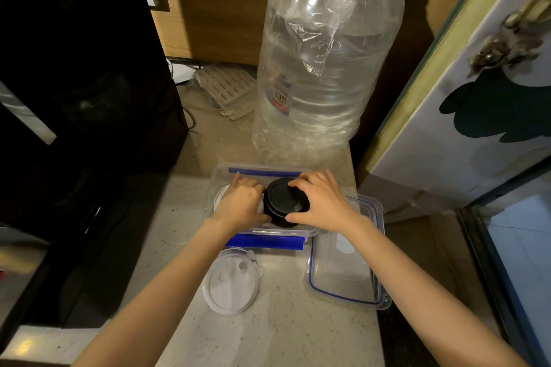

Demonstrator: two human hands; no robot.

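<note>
A round black lidded container (283,198) stands inside a clear plastic box (219,171) with blue clips. My right hand (323,202) grips the black lid from the right, fingers curled over its rim. My left hand (241,202) is inside the box on the container's left side, its fingers bent against the black wall, over a white round thing (220,195) that is mostly hidden. A clear round lid (231,284) lies on the counter in front of the box. The box's blue-edged lid (346,265) lies to the right.
A big clear water bottle (322,68) wrapped in plastic film stands just behind the box. A black appliance (74,83) fills the left side. A painted door (477,83) is at the right. The speckled counter (283,331) ends at the right, past the box lid.
</note>
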